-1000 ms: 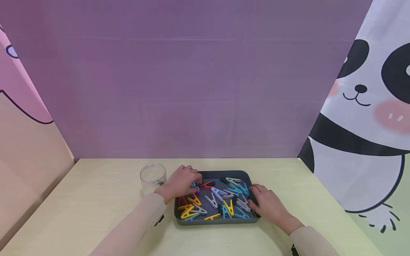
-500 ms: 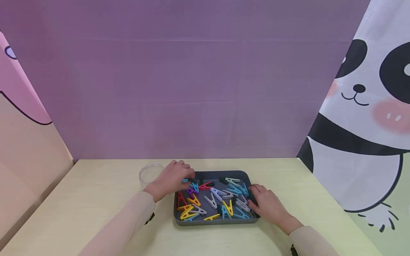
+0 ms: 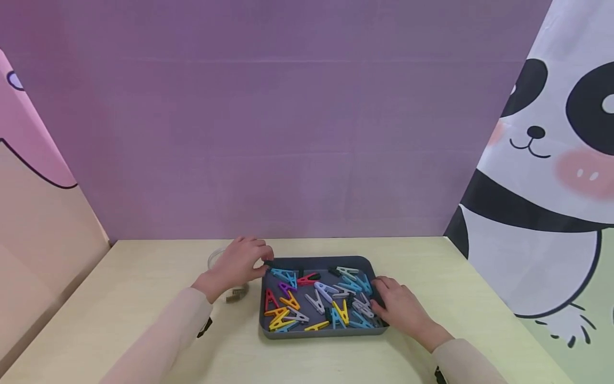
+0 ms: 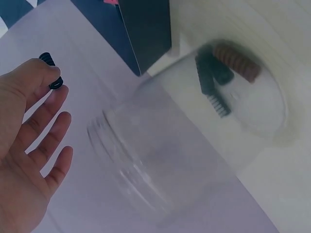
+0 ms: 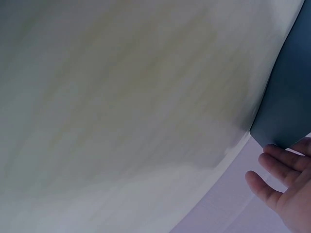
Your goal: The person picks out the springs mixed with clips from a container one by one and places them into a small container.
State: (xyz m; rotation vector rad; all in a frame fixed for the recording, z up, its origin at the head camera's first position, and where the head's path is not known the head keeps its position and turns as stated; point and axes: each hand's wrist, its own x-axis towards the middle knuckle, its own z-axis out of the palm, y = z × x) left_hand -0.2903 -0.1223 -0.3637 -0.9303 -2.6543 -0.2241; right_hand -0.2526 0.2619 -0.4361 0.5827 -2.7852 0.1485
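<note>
– On the desk [image 3: 120, 298], why touch the right wall of the tray [image 3: 331, 333] with right grip [image 3: 402, 306] spread?
– Probably steadying; with left grip [image 3: 237, 261], pinching a black ribbed piece [image 4: 57, 83] at far-left corner, near jar [image 4: 160, 155]

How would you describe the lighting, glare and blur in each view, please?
Head view: bright, soft shadows by the beige fabric sleeves; left wrist: dimmer, pale glints on the clear cylindrical jar; right wrist: dim, the pale wooden tabletop blurred and streaky.
</note>
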